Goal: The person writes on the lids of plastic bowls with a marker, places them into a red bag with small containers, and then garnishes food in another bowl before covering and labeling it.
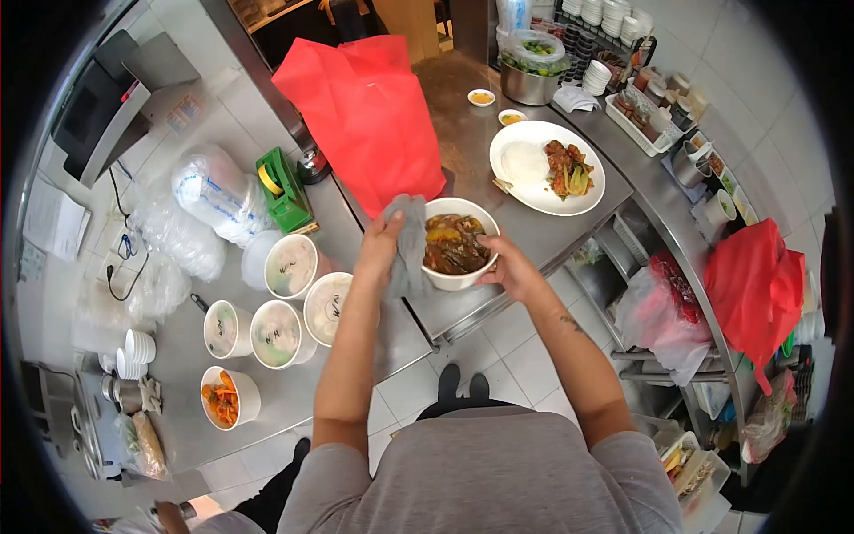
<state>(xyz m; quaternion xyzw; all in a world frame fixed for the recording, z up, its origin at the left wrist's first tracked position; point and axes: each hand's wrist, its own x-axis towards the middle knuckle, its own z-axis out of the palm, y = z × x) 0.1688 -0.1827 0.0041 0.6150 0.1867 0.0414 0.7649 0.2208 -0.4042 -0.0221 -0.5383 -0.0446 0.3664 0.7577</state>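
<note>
A white paper bowl [461, 281] of dark, saucy food with yellow pieces is held over the steel counter in front of me. My right hand [514, 269] grips its right side, thumb at the rim. On the other side, my left hand [382, 242] holds a grey cloth [409, 249] against or right beside the bowl. Just behind the cloth stands a large red bag [374, 125]. Right of the bag, an oval white plate [531, 198] carries rice, meat in sauce and green vegetables.
Several lidded tubs [283, 335] with handwriting stand at left, near an uncovered bowl of orange food [224, 400]. A green tape dispenser [286, 194] sits behind them. Small sauce dishes [481, 98] and a metal pot [532, 84] are at the back. Another person's dark-clothed leg [277, 494] shows lower left.
</note>
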